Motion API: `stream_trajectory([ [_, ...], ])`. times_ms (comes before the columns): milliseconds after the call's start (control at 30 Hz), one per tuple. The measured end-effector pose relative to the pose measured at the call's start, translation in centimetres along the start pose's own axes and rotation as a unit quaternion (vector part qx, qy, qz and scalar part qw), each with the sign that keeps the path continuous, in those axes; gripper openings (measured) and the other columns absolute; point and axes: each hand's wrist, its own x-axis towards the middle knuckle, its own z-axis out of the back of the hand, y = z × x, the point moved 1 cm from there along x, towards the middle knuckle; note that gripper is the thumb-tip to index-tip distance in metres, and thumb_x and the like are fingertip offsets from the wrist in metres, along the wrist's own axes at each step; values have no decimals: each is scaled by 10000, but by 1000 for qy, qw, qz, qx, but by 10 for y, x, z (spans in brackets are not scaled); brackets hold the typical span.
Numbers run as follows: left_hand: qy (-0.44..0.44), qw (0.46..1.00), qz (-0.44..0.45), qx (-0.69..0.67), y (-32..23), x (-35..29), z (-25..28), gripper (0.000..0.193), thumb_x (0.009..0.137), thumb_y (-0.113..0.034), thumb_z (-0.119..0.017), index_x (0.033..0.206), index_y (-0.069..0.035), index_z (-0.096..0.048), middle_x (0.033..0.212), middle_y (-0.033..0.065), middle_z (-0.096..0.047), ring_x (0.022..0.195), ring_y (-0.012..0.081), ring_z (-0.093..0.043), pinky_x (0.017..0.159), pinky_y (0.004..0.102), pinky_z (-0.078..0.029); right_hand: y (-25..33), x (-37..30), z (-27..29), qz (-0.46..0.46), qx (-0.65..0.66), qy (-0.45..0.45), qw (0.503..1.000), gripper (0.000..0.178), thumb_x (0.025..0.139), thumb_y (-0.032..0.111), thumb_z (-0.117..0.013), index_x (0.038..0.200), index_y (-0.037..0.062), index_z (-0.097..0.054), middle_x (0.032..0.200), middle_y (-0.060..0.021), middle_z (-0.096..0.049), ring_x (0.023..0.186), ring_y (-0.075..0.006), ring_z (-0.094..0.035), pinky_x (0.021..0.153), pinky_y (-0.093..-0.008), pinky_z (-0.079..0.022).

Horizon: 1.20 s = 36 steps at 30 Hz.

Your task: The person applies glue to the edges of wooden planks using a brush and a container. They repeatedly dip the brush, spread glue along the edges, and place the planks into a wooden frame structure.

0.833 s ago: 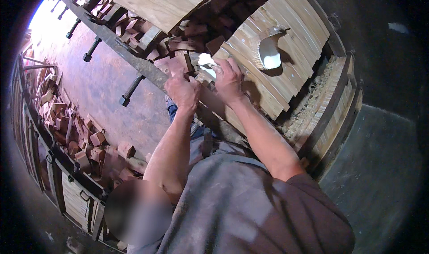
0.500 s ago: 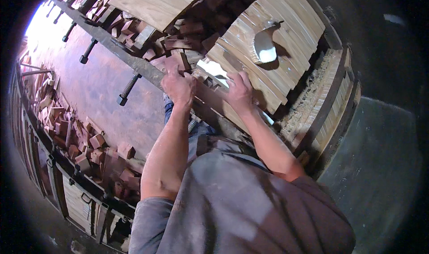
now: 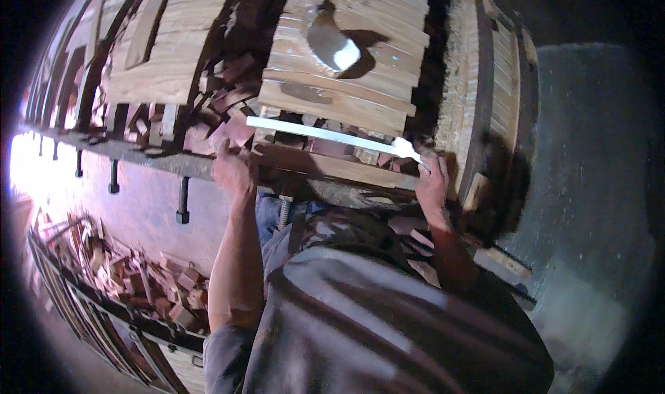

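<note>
A narrow wooden strip lies across the frame in front of me, between my two hands. My left hand is closed at its left end, fingers curled. At the right end my right hand has its fingers bent round the wood, close to a white lump. Just beyond runs a long strip with a bright white face, apparently wet coating. Farther off is a panel of side-by-side wooden strips. On it rests a curved brown object with a white, bristly-looking end, which casts a shadow.
A metal bar with hanging bolts crosses at left. Wood offcuts are heaped at lower left, with more beneath the panels. Another wooden panel lies at far left. A dark rail edges the right side.
The view has turned, so the panels now lie straighter ahead. My hands have spread farther apart, my right hand moving right. The long white-faced strip now shows fully beyond the wooden strip.
</note>
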Motion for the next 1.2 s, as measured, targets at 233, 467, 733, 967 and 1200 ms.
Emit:
stream_trajectory([
  [233,38,990,-76,110,-11,4,12,428,743,-227,-685,1153,-102,-684,870,157,-711,859,367,-658,807,454,-490,14,-15,8,-95,-54,-30,994,282,824,-56,-584,1073,76,-594,981,-182,-577,912,-421,-571,729,-450,-475],
  [467,163,979,-9,-118,-27,4,28,491,791,-134,-636,1249,36,-589,995,178,-705,910,257,-671,852,340,-497,122,2,-86,-62,93,-19,994,248,773,-70,-598,989,52,-595,942,-150,-570,871,-387,-572,701,-464,-452],
  [733,214,958,0,-192,-30,29,50,474,850,-98,-657,1258,111,-535,1038,154,-684,944,174,-630,836,305,-495,261,49,-182,57,252,-7,966,205,776,-29,-640,956,62,-599,884,-132,-573,831,-365,-590,663,-431,-473],
  [967,253,951,-4,-176,2,65,37,565,838,-99,-579,1351,100,-452,1166,202,-644,1013,234,-637,879,321,-494,170,21,-152,-54,129,-3,990,203,768,-41,-637,948,54,-626,850,-115,-625,828,-289,-622,704,-396,-497],
  [1200,323,936,5,-137,-1,72,10,610,832,-141,-596,1370,94,-430,1169,218,-629,1018,242,-627,896,331,-488,28,-26,-16,-216,-27,-57,974,270,800,-8,-618,1053,82,-641,956,-134,-657,889,-308,-627,773,-371,-493],
])
